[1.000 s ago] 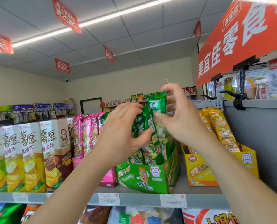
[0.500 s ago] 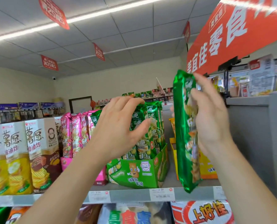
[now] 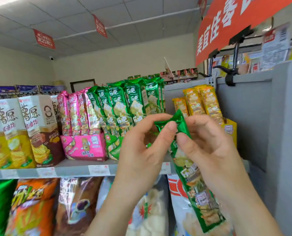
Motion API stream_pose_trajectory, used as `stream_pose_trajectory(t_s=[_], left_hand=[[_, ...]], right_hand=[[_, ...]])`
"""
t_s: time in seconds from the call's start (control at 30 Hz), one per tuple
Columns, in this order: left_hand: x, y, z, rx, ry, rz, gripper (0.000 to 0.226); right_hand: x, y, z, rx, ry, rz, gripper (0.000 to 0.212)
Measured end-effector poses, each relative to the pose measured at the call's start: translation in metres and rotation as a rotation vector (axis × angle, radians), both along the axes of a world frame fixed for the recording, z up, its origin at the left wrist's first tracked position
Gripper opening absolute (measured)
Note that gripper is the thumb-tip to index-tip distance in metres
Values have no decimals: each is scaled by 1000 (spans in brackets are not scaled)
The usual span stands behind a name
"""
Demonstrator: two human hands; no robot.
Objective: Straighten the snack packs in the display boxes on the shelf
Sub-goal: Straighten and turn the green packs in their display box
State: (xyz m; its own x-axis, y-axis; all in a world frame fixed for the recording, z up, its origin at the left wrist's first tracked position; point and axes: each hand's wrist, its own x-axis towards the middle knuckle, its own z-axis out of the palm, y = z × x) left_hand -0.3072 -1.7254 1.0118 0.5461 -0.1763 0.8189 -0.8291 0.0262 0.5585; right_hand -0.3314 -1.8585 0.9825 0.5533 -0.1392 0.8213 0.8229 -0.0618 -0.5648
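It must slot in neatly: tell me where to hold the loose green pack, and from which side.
Grip the green pack at its crimped top end, from above. It is long and hangs tilted, so its free bottom end can enter the green box first.

Red overhead banner (image 3: 227, 28), white characters: "美宜佳零", rest cut off. Tall beige chip cartons (image 3: 38, 130): "薯愿". Green foil snack packs (image 3: 118, 106): "乐吧". Small red hanging ceiling sign (image 3: 44, 39): "25", rest blurred.
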Motion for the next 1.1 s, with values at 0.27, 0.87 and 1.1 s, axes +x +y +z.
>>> stream_pose_trajectory(t_s=[0.27, 0.87, 1.1], left_hand=[[-13, -4, -33, -327, 297, -107, 18], [-66, -33, -83, -354, 522, -112, 40], [-92, -30, -113, -219, 563, -230, 33]], right_hand=[[-46, -28, -71, 38, 789, 591, 69], [-108, -3, -118, 28, 528, -64, 42], [-113, 4, -114, 66, 470, -103, 44]])
